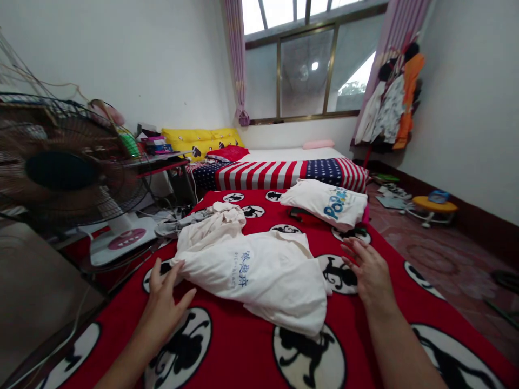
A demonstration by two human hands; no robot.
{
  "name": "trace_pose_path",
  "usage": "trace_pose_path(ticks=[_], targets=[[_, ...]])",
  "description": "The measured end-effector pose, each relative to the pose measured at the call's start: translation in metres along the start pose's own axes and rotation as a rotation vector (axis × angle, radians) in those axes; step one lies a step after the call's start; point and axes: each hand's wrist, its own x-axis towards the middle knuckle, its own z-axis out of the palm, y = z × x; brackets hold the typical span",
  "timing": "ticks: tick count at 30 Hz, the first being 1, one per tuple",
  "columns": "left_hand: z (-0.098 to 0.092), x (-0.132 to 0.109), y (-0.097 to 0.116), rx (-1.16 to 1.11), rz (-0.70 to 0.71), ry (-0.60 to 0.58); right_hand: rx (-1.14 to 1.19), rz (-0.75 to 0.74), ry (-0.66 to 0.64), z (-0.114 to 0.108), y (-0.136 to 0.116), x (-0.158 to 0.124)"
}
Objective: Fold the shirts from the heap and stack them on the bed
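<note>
A white T-shirt (267, 270) with blue lettering lies spread and wrinkled on a red blanket (239, 346) patterned with monkeys in pale circles. My left hand (168, 294) is at the shirt's left edge, fingers apart; its fingertips reach the hem, though I cannot tell whether they press on it. To the right of the shirt, my right hand (368, 270) hovers over the blanket with fingers spread and nothing in them. Behind the shirt, a crumpled cream garment (214, 220) touches it. Farther back lies a folded white garment (326, 202) with blue and green print.
On the left stands a large fan (65, 170) close to the bed's edge, beside a cluttered small table (162, 158). Another bed with a striped, starred cover (263, 174) is under the window. At right, a yellow stool (434, 204) stands on the floor and clothes (393, 102) hang.
</note>
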Motion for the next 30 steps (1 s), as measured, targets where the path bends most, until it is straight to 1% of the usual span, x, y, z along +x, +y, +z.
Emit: trace_pose_path(ticks=[2,4,7,9,10,12,14,15,16,17,19,20,21,22,23,25,26,27,28,29,30], targets=[[-0.001,-0.001,0.006,0.134,0.149,0.009,-0.207,0.038,-0.099,-0.002,0.001,-0.001],[-0.002,0.003,0.014,0.218,0.256,0.016,-0.495,0.073,-0.243,-0.004,0.003,-0.002],[0.002,0.012,0.019,0.303,0.337,-0.02,-0.916,0.091,-0.502,-0.007,0.01,-0.004],[0.007,0.018,0.017,0.317,0.362,-0.056,-1.04,0.083,-0.677,-0.009,0.013,-0.008],[0.009,0.019,0.016,0.313,0.37,-0.07,-1.033,0.073,-0.76,-0.009,0.013,-0.011],[0.012,0.018,0.02,0.265,0.396,-0.077,-0.893,0.068,-0.895,-0.008,0.01,-0.018],[0.011,0.011,0.032,0.157,0.434,-0.071,-0.662,0.092,-0.952,-0.002,0.004,-0.028],[0.01,0.005,0.041,0.089,0.45,-0.091,-0.536,0.106,-0.947,0.003,0.0,-0.034],[0.008,-0.003,0.051,0.02,0.457,-0.14,-0.412,0.114,-0.929,0.008,-0.003,-0.041],[0.007,-0.011,0.062,-0.04,0.451,-0.219,-0.296,0.12,-0.906,0.013,-0.005,-0.049],[0.008,-0.029,0.084,-0.127,0.408,-0.415,-0.088,0.15,-0.878,0.025,-0.004,-0.068],[0.01,-0.037,0.095,-0.164,0.382,-0.503,-0.004,0.184,-0.89,0.03,-0.002,-0.079],[0.014,-0.044,0.104,-0.204,0.356,-0.567,0.058,0.225,-0.928,0.034,0.001,-0.09],[0.018,-0.049,0.111,-0.247,0.329,-0.604,0.096,0.269,-0.992,0.038,0.005,-0.101],[0.024,-0.053,0.118,-0.296,0.3,-0.611,0.115,0.304,-1.075,0.041,0.009,-0.11],[0.034,-0.054,0.126,-0.398,0.233,-0.58,0.117,0.324,-1.24,0.045,0.015,-0.124],[0.038,-0.052,0.128,-0.443,0.195,-0.558,0.112,0.308,-1.298,0.046,0.016,-0.126],[0.04,-0.048,0.128,-0.485,0.149,-0.537,0.101,0.277,-1.328,0.047,0.016,-0.126],[0.04,-0.043,0.127,-0.53,0.087,-0.512,0.073,0.234,-1.322,0.047,0.016,-0.122],[0.038,-0.036,0.125,-0.586,0.003,-0.482,0.026,0.175,-1.28,0.047,0.015,-0.116],[0.033,-0.028,0.121,-0.655,-0.104,-0.447,-0.039,0.105,-1.207,0.046,0.014,-0.107]])
